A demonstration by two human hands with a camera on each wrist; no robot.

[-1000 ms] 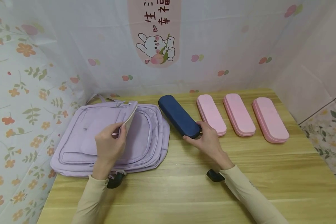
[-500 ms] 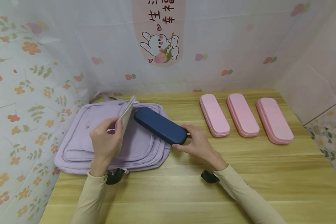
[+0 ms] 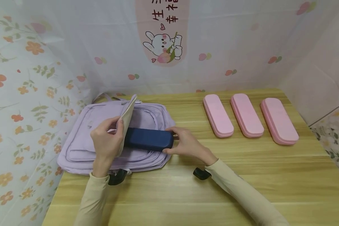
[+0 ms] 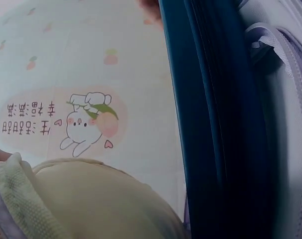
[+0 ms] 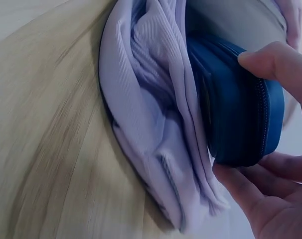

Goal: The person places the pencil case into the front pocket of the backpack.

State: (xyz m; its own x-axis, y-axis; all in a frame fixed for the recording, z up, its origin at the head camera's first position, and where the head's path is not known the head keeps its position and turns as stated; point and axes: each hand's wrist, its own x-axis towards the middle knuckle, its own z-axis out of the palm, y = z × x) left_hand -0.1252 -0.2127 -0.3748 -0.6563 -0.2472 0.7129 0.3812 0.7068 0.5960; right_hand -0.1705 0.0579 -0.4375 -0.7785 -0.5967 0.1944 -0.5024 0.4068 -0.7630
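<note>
A lavender backpack (image 3: pixel 84 131) lies flat on the table. My left hand (image 3: pixel 107 135) pinches the edge of its front pocket flap (image 3: pixel 127 116) and holds it raised, so the pale lining shows. My right hand (image 3: pixel 187 144) grips the near end of a navy blue zippered pencil case (image 3: pixel 149 139), thumb on one side and fingers on the other. The case's far end is hidden behind the raised flap, over the pocket opening. In the right wrist view the zipped end of the pencil case (image 5: pixel 235 104) sits between thumb and fingers, beside the backpack fabric (image 5: pixel 156 74).
Three pink pencil cases stand in a row at the back right: the left one (image 3: pixel 218 116), the middle one (image 3: pixel 247 115) and the right one (image 3: pixel 279 121). The wooden table (image 3: pixel 214 194) meets a printed cloth backdrop (image 3: pixel 223 44) behind.
My right hand has carried the navy pencil case left from the bare table to the backpack, turning it level and bringing its far end behind the flap. My left hand still holds the flap.
</note>
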